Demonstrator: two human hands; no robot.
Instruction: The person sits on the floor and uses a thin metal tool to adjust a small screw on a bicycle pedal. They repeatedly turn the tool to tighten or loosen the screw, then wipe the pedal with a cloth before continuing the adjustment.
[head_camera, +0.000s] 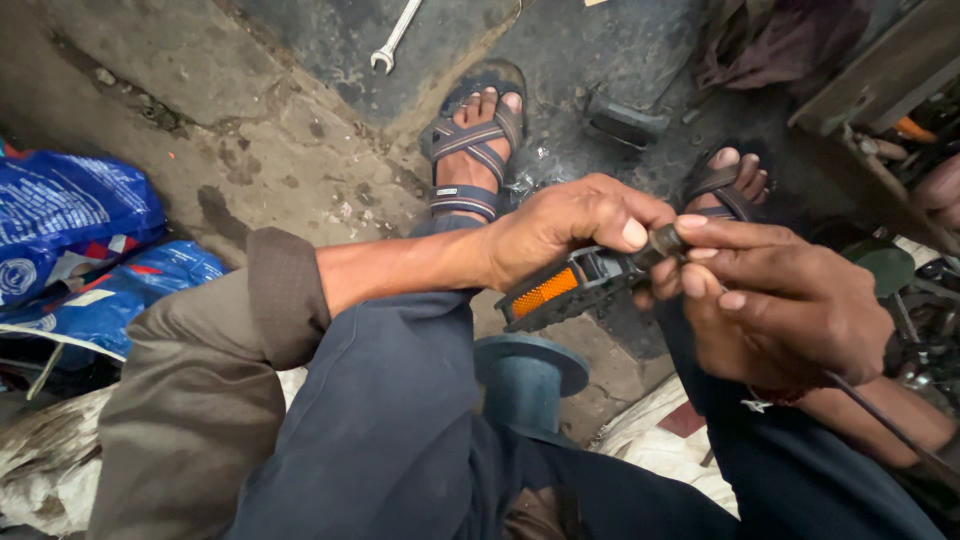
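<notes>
1. I see the left hand (560, 235) gripping a black bicycle pedal (565, 288) with an orange reflector (545, 292), held above the knees.
2. Right hand (775, 300): fingers (700, 225) pinched on the pedal's axle end (665, 240).
3. Spanner (395, 37) on the concrete floor (250, 150), well apart; blue sacks (70, 220) at left.

Your left hand (565, 232) and right hand (775, 300) meet on pedal (560, 290) above your knees; spool (528, 372) below between legs; wrench (395, 37) on floor ahead; bags (75, 250) at left.
</notes>
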